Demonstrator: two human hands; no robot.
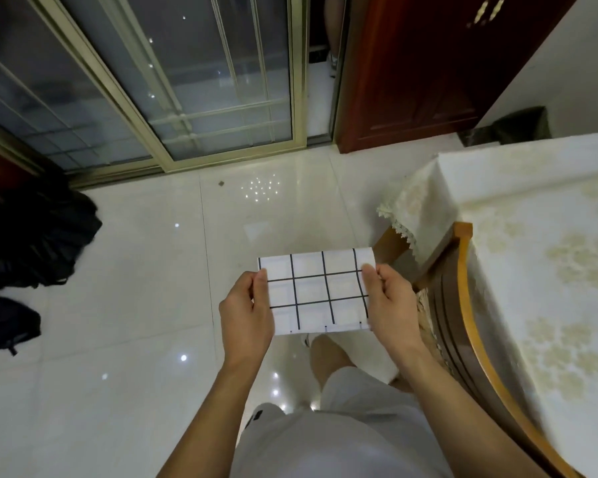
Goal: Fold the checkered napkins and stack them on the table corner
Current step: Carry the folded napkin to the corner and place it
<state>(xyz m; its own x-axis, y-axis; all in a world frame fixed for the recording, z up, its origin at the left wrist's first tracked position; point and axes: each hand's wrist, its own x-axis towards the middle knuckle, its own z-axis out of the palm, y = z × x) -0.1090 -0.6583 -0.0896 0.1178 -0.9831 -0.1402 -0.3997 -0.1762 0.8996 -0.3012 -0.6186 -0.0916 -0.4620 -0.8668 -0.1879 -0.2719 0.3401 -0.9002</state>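
**Folded napkin held, ready for the table**

Mid-frame over the floor, the checkered napkin (316, 291) is pinched at its side edges by the left hand (247, 313) and right hand (389, 300). Folding looks done; next, carry it to the table corner (453, 174) at right

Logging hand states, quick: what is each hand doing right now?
Left hand: pinches the napkin's left edge.
Right hand: pinches the napkin's right edge.
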